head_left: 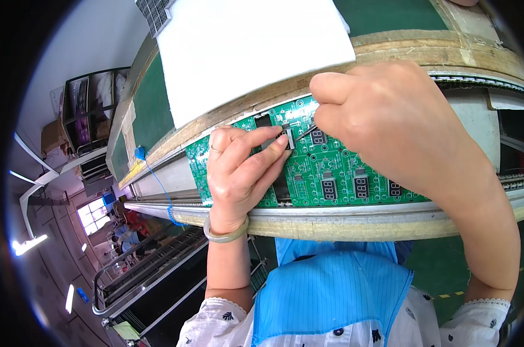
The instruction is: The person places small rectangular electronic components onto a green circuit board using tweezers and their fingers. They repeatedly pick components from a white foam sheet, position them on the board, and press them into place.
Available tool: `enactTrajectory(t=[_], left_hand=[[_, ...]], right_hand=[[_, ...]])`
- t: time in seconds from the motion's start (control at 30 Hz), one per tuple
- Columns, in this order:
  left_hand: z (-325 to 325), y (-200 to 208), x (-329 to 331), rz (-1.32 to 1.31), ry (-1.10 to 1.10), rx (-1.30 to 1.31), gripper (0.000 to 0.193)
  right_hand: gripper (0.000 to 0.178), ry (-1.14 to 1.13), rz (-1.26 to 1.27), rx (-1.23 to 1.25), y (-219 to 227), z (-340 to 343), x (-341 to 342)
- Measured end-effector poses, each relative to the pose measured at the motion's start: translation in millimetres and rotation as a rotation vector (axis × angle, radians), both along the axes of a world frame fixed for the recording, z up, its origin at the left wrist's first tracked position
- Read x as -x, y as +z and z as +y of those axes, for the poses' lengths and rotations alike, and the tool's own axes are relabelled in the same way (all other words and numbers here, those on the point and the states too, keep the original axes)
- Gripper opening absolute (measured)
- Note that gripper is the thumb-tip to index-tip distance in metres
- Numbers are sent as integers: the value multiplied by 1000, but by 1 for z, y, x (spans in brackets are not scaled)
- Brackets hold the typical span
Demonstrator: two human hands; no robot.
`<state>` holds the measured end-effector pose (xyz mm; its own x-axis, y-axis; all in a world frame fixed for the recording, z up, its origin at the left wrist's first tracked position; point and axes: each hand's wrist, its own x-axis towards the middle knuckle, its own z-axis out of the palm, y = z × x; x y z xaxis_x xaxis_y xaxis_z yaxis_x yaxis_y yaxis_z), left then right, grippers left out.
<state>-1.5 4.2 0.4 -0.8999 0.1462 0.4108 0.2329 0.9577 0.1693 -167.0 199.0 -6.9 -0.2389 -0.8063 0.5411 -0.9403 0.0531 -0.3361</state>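
Note:
A green circuit board [311, 168] lies on the rail line in front of me, with several black digit displays [361, 186] standing on it. My left hand [238, 168] pinches a small digit display [289, 139] between thumb and forefinger at the board's upper left part. My right hand [383, 115] is closed around a thin, dark, pointed tool [306, 133], whose tip reaches toward that display. Most of the tool is hidden in the fist, so its exact kind does not show. Another digit display [318, 136] sits just under the right fingers.
A second green board [198, 165] adjoins on the left. Beyond the wooden edge [389, 49] lies a white foam sheet [250, 52], with a gridded grey piece [155, 14] at its corner. A coiled blue cord [170, 211] hangs at the left over the metal rail [157, 208].

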Motion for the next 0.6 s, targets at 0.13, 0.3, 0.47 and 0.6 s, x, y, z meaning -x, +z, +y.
enactTrajectory(t=[0.13, 0.3, 0.47, 0.6], left_hand=[[-1, -1, -1, 6, -5, 2, 28], [0, 0, 0, 7, -4, 1, 28], [-2, -2, -1, -2, 0, 4, 27], [-1, -2, -1, -6, 9, -15, 27]], right_hand=[[10, 22, -19, 20, 1, 0, 1], [9, 43, 5, 4, 3, 4, 8], [9, 29, -73, 55, 15, 5, 5], [10, 45, -5, 27, 4, 5, 7]])
